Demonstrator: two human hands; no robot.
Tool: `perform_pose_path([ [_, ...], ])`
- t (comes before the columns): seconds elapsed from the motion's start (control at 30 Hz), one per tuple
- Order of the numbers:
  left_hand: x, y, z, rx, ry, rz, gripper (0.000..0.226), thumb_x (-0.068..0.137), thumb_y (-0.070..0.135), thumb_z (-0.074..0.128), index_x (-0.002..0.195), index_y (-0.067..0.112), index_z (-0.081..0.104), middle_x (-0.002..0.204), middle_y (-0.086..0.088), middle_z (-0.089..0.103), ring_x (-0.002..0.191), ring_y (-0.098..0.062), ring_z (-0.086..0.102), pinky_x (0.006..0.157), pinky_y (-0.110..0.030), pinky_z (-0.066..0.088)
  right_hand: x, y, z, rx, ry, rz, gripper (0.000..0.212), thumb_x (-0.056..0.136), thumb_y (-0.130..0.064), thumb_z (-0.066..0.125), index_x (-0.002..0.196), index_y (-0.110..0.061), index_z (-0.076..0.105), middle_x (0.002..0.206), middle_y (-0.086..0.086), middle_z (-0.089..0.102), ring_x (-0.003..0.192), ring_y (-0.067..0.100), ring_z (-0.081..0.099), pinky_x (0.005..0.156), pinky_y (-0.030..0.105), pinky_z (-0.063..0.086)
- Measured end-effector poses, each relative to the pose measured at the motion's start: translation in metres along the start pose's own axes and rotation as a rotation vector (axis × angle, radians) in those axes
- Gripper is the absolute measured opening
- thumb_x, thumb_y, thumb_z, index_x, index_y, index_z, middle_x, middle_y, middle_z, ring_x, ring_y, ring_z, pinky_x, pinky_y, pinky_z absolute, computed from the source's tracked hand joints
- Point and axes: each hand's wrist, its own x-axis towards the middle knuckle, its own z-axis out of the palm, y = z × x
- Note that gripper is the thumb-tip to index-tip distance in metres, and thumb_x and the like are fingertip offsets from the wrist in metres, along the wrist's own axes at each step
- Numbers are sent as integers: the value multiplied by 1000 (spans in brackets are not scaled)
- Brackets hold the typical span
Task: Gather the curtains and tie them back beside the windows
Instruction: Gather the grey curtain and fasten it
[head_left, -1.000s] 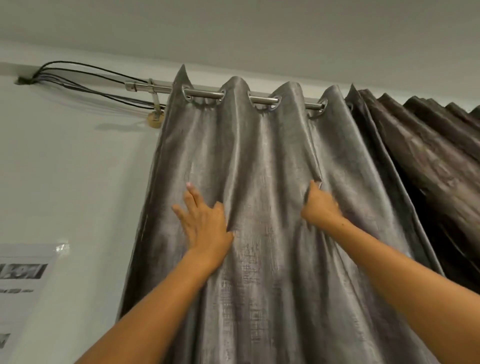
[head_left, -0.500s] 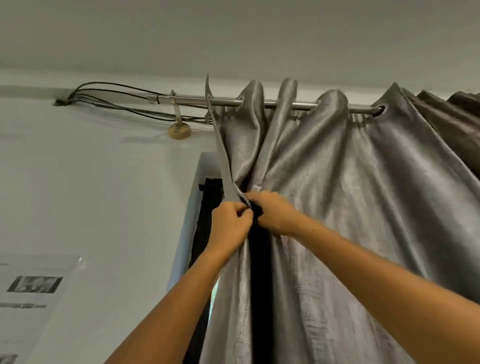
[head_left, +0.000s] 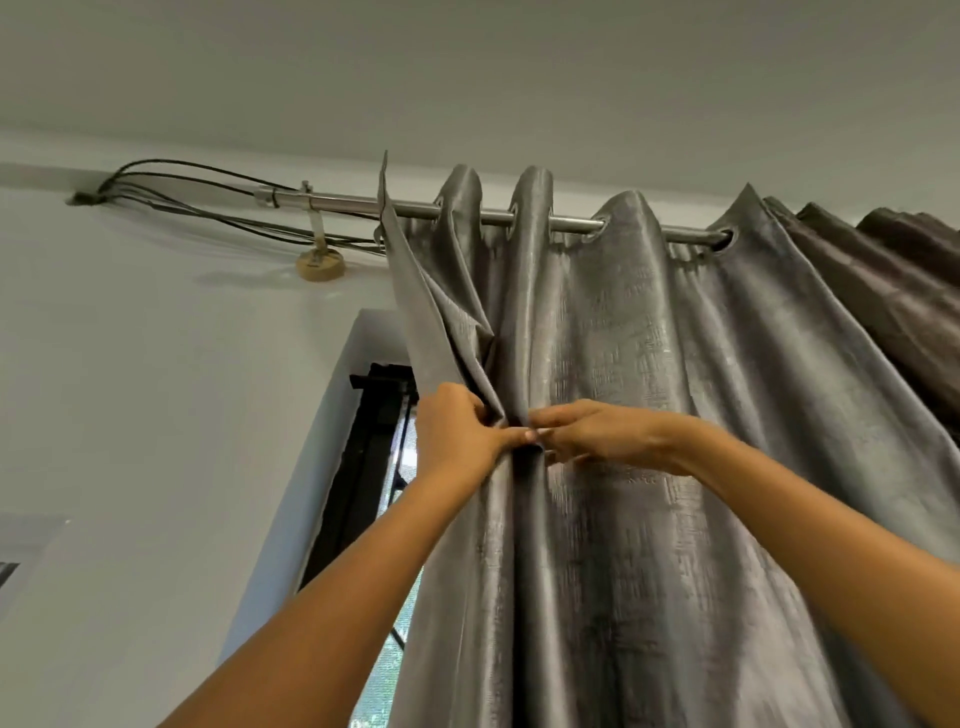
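Two hands meet at mid-frame in head view, both on grey curtain (head_left: 649, 415). L. hand (head_left: 457, 434): fingers curled round curtain's bunched left edge. R. hand (head_left: 597, 436): fingers pinch adjacent fold, tips touching l. hand. Curtain hangs by eyelets from metal rod (head_left: 353, 203), pleats crowded toward left end; window (head_left: 384, 457) exposed just left of it. Dark brown curtain (head_left: 904, 291) at right; black cables (head_left: 208, 208) run along wall beside rod.
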Motion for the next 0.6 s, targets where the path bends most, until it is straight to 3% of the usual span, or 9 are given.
perform_pose_path([
  [0.07,-2,0,3,86,30,37,53,61,11,85,40,9,36,40,2,28,42,-11,28,42,-21,21,-3,5,-15,-240,95,-4,37,97,-8,42,129,-18,57,133,0,54,122,16,51,108,33,38],
  [0.13,-4,-2,5,130,73,76,53,60,-11,69,41,12,25,41,3,19,42,-9,18,42,-21,17,-4,20,-34,-609,551,63,41,95,-25,50,136,-25,49,152,9,32,140,26,30,114,49,25],
  [0.2,-7,-10,5,141,77,84,43,57,-15,61,43,7,27,42,2,20,42,-8,20,42,-19,20,-10,31,-41,-591,873,274,69,91,-44,57,149,-25,24,158,20,3,144,41,8,111,61,13],
  [0.27,-9,-20,1,168,62,69,30,59,-12,62,44,0,39,42,0,30,43,-11,33,45,-26,27,-12,40,-39,-292,837,419,102,84,-46,67,152,-19,-4,156,27,-6,141,49,7,110,61,16],
  [0.33,-11,-25,-6,177,50,70,24,65,-6,67,46,2,55,42,4,40,46,-13,47,48,-25,33,-4,50,-34,-196,769,462,109,84,-28,72,150,-8,-12,152,28,17,136,45,27,107,51,30],
  [0.43,-14,-26,-21,147,31,75,7,66,-4,71,65,3,74,48,6,54,56,-15,58,52,-29,43,17,46,-36,-254,806,371,60,90,-3,55,143,0,27,131,24,51,118,40,50,94,45,44],
  [0.5,-16,-30,-32,142,16,66,12,66,-4,71,72,5,76,58,0,64,60,-14,62,55,-27,45,33,29,-27,-164,792,222,23,93,-5,50,116,-3,55,116,21,61,105,36,57,87,41,48],
  [0.53,-16,-33,-37,134,5,67,14,66,-3,71,75,7,76,62,1,67,58,-8,61,55,-19,43,35,16,-16,20,753,148,13,96,-8,48,101,-5,59,102,18,64,93,29,61,80,35,51],
  [0.6,-19,-39,-50,124,-18,63,18,62,6,72,77,13,78,63,2,69,54,-2,61,50,-6,37,34,-21,13,543,545,32,29,103,-12,35,79,-14,51,78,4,55,62,11,60,52,17,51],
])
